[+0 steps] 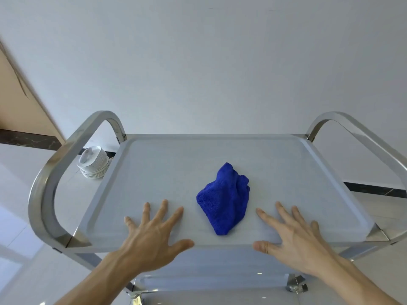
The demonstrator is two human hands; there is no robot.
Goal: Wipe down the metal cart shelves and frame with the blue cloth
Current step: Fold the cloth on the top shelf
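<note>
The blue cloth (224, 200) lies crumpled at the top shelf (176, 164) centre. The left hand (152, 234) at 8 o'clock and right hand (290, 234) at 4 o'clock rest flat, fingers spread, holding nothing, likely steadying the cart before either takes it up

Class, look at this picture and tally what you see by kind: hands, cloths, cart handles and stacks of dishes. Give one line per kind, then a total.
Hands: 2, the left hand and the right hand
Blue cloth: 1
Cart handles: 2, the left handle and the right handle
Stack of white dishes: 1
Total: 6
</note>
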